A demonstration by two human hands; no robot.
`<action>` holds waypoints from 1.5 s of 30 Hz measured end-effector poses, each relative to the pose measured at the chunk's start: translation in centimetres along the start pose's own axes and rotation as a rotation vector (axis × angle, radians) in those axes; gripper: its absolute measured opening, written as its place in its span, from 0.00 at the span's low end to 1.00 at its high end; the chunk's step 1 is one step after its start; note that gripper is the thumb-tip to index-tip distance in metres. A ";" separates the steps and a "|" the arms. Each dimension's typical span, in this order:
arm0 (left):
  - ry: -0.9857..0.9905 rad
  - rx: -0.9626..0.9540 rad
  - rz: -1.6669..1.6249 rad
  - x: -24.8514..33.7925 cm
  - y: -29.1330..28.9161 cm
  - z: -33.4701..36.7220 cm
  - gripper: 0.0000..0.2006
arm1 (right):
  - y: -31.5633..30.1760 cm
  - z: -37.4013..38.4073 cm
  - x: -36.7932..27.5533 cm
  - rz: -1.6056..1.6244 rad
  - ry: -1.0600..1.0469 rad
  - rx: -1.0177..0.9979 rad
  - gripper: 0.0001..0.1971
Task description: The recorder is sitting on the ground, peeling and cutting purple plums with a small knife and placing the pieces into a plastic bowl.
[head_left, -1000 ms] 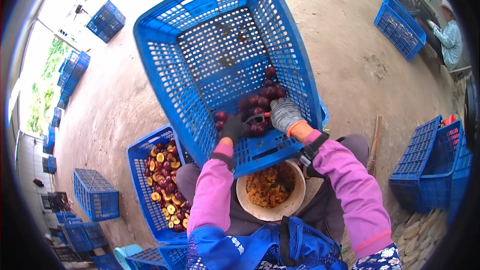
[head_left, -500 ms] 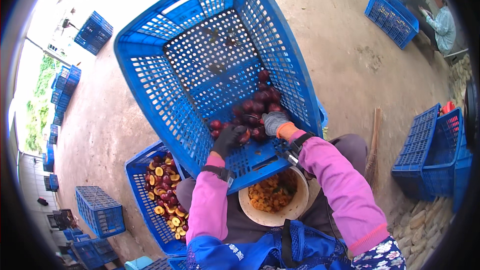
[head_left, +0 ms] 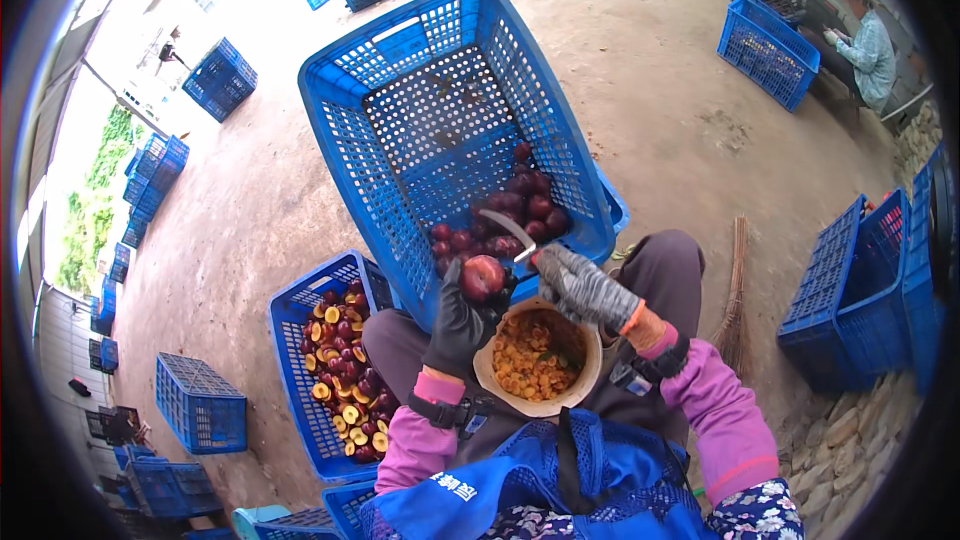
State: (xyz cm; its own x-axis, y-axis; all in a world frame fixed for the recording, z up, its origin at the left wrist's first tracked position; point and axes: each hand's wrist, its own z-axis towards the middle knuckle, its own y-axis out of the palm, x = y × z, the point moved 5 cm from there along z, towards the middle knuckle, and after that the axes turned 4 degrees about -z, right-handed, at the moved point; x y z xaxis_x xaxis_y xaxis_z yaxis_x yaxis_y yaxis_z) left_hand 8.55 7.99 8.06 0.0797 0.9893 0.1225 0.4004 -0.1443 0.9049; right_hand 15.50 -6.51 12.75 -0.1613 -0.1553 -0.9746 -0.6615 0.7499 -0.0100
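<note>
In a black glove, my left hand (head_left: pixel 456 325) is closed around a red plum (head_left: pixel 482 279). My right hand (head_left: pixel 578 285), gloved in grey, grips a small curved knife (head_left: pixel 511 228) whose blade points up and left past the plum. Behind both hands a large blue crate (head_left: pixel 345 155) tilts toward me, with dark red plums (head_left: pixel 520 202) gathered in its lower corner. Under the hands, between my knees, sits a pale bucket (head_left: pixel 487 372) of orange-brown pits and pulp (head_left: pixel 535 360). At my left, another blue crate (head_left: pixel 283 340) holds halved plums (head_left: pixel 345 370) showing yellow flesh.
Stacked blue crates (head_left: pixel 840 300) stand at the right beside a stone edge (head_left: pixel 850 440). A straw broom (head_left: pixel 738 290) lies near my right knee. Another person (head_left: pixel 868 45) sits at the far right by a crate. More blue crates (head_left: pixel 200 405) line the left side.
Both hands have drawn back out of the tilted crate to above the bucket. The left now holds a plum up, and the knife in the right has come into clear sight.
</note>
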 end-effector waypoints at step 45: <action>1.049 0.064 1.483 -5.2 -2.2 -5.2 0.20 | 7.7 -6.5 9.3 -1.195 -0.563 0.242 0.23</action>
State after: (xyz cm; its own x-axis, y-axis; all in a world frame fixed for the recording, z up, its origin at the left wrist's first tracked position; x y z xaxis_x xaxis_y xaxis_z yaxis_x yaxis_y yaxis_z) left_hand 2.51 3.29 7.54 -0.1710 -0.3463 0.9224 0.5730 -0.7965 -0.1928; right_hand 4.18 -6.39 5.10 0.7798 -0.5501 -0.2988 -0.0294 0.4446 -0.8952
